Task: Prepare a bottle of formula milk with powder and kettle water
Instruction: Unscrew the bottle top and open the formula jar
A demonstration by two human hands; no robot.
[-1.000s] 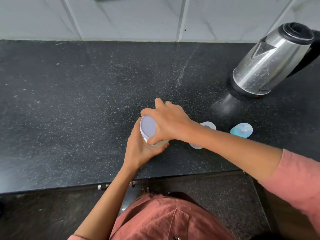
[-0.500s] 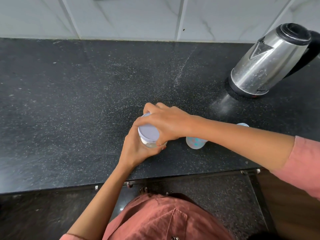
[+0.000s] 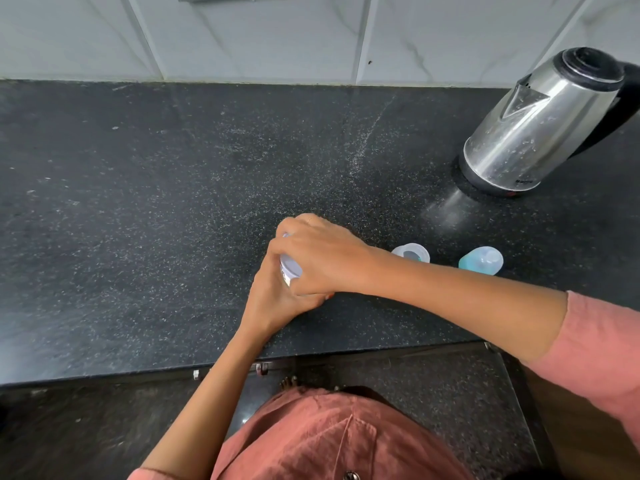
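White-lidded jar tilts left, gripped by both hands.

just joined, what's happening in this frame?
A person stands at a dark countertop, both hands on a small jar with a pale lid. The left hand grips its body from below; the right hand covers the lid. The open baby bottle and its blue cap wait to the right, the steel kettle behind them.
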